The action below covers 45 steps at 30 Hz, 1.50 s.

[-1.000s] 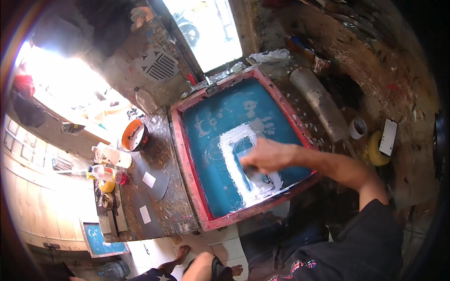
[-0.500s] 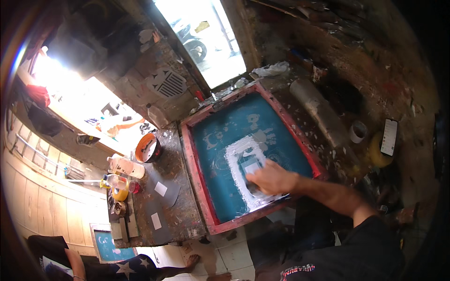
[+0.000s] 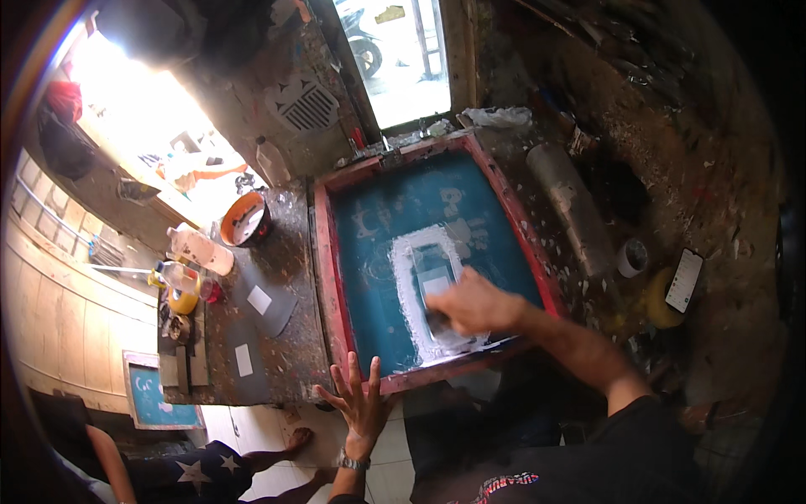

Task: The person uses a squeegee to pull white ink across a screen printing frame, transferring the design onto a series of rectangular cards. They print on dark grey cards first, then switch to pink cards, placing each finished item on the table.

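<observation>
A screen-printing frame (image 3: pixel 547 296) with red-painted wooden sides and teal mesh lies on the worktable. White paste (image 3: pixel 401 290) forms a rough rectangle on the mesh, around a clearer window with a pale patch inside. My right hand (image 3: pixel 474 304) is closed, low over the right part of that window; whatever it grips is hidden beneath the fingers. My left hand (image 3: pixel 361 401), with a watch on its wrist, is open with fingers spread at the frame's near left corner. Whether its fingertips touch the wood I cannot tell.
Left on the table are an orange-rimmed bowl (image 3: pixel 245 220), a plastic bottle (image 3: pixel 200 249) and grey sheets with white rectangles (image 3: pixel 259 299). A phone (image 3: pixel 684 280) and a roll (image 3: pixel 633 257) lie right. Another person (image 3: pixel 180 470) is at lower left, near a second teal screen (image 3: pixel 159 395).
My left hand has come into view at the frame's near left corner. My right hand stays over the white-bordered window. The whole view has shifted slightly.
</observation>
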{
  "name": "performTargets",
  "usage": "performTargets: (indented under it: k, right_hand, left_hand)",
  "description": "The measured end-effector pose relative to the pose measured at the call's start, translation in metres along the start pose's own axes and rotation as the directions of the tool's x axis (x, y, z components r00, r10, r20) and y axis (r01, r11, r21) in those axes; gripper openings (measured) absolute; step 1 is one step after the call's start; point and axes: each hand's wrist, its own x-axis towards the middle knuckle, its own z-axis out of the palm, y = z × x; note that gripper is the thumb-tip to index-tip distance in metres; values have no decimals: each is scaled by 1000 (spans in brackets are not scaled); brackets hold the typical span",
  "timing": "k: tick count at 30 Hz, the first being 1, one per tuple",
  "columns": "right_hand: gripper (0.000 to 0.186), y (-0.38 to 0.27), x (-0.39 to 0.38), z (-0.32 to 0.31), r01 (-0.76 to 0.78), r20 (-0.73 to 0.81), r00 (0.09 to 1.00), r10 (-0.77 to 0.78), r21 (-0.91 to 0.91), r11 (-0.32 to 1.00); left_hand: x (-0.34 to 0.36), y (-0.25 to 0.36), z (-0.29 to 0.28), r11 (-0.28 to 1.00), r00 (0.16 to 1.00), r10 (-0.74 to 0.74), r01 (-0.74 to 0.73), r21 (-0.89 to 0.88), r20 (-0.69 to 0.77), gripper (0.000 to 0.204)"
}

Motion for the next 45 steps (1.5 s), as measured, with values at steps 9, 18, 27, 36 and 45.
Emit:
performTargets:
  k: [9, 18, 27, 36, 45]
  right_hand:
    - [19, 27, 41, -9, -96, -268, 958, 99, 26, 995]
    - [32, -73, -61, 7, -83, -426, 904, -15, -211, 974]
    - [40, -81, -6, -158, -141, -810, 545, -218, -344, 928]
    - [63, -29, 67, -329, -180, -747, 664, 15, -140, 974]
    - [60, 53, 135, -357, -157, -698, 715, 39, -106, 982]
  left_hand:
    - [-24, 0, 35, 987, 971, -122, 96, -130, -207, 81]
    - [-38, -9, 40, 997, 914, -77, 83, -2, -398, 80]
    - [121, 29, -69, 789, 539, -608, 330, -518, -583, 104]
    - [59, 94, 16, 679, 824, -544, 542, -496, 155, 35]
    - [-32, -71, -37, 315, 266, -948, 720, -618, -174, 21]
